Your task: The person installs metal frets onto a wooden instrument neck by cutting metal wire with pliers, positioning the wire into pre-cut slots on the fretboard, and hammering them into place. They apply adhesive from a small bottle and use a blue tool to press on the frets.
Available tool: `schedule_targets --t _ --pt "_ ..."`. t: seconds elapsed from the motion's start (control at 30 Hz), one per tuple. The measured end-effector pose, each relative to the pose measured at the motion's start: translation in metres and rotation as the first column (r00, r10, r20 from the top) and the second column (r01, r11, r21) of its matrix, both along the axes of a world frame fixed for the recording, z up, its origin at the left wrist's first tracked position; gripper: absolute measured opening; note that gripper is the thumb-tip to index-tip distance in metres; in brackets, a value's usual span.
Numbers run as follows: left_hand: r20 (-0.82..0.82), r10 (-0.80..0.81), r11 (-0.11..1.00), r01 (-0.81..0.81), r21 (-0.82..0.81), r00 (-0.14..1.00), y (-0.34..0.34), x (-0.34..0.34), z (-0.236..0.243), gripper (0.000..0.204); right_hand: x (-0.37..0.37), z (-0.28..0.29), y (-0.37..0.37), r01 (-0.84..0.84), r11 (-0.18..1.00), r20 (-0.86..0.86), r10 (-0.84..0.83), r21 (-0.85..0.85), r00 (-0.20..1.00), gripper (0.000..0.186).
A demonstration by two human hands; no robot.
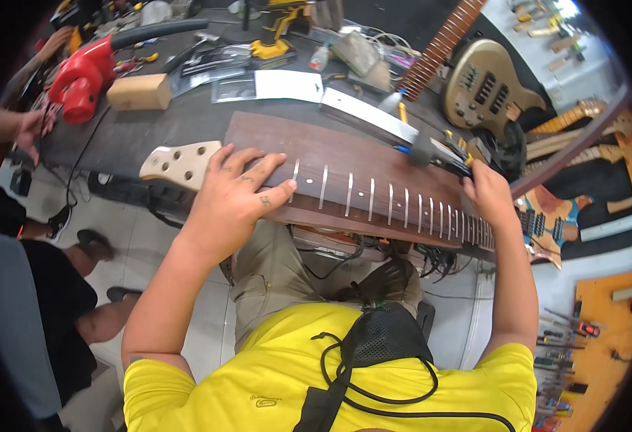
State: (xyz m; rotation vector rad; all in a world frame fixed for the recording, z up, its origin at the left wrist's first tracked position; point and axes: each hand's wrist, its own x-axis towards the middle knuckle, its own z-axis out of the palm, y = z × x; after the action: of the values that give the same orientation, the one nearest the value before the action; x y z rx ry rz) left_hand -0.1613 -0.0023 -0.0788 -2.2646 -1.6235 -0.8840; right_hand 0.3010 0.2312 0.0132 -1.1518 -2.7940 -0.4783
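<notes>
A guitar neck (381, 198) with a dark fretboard, silver frets and pale dot inlays lies across the near side of the bench. Its pale headstock (175, 164), with several tuner holes, points left. My left hand (240, 180) rests on the fretboard beside the headstock, fingers spread, thumb and index fingertips near the first visible fret. In my right hand (487, 189) is a hammer (425, 149) with a dark head and a blue tip, somewhat blurred. It hangs over the far edge of the neck; whether it touches is unclear. Beneath the neck lies a brown wooden board (287, 133).
Behind are a white bar (366, 115), a wooden block (139, 92), a red blower (85, 75) and a yellow drill (272, 32). A guitar body (492, 86) lies back right; more guitars hang beyond. Another person's hand (35, 129) is at the left bench edge.
</notes>
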Motion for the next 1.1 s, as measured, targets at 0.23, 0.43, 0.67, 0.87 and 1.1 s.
schedule_targets --t 0.23,0.43,0.67,0.87,1.1 --pt "0.000 -0.011 1.000 0.011 0.025 1.000 0.003 0.000 -0.004 0.034 -0.107 0.040 -0.123 0.129 0.763 -0.330 -0.416 -0.633 0.847 0.062" --pt "0.010 -0.013 1.000 0.013 0.027 1.000 0.002 -0.002 -0.005 0.031 -0.162 0.043 -0.152 -0.222 0.735 -0.360 -0.032 -0.641 0.932 0.075" --pt "0.046 -0.023 0.999 0.022 0.034 0.999 0.001 -0.001 -0.007 0.028 -0.175 0.025 -0.142 -0.293 0.718 -0.393 0.030 -0.631 0.919 0.071" --pt "0.050 -0.030 0.998 0.027 0.052 0.998 0.000 -0.002 -0.005 0.028 -0.180 0.027 -0.157 -0.095 0.618 -0.329 -0.277 -0.781 0.903 0.072" --pt "0.047 -0.019 0.998 0.016 0.056 0.999 0.002 -0.003 -0.008 0.028 -0.180 0.030 -0.162 -0.204 0.682 -0.463 -0.220 -0.703 0.858 0.070"
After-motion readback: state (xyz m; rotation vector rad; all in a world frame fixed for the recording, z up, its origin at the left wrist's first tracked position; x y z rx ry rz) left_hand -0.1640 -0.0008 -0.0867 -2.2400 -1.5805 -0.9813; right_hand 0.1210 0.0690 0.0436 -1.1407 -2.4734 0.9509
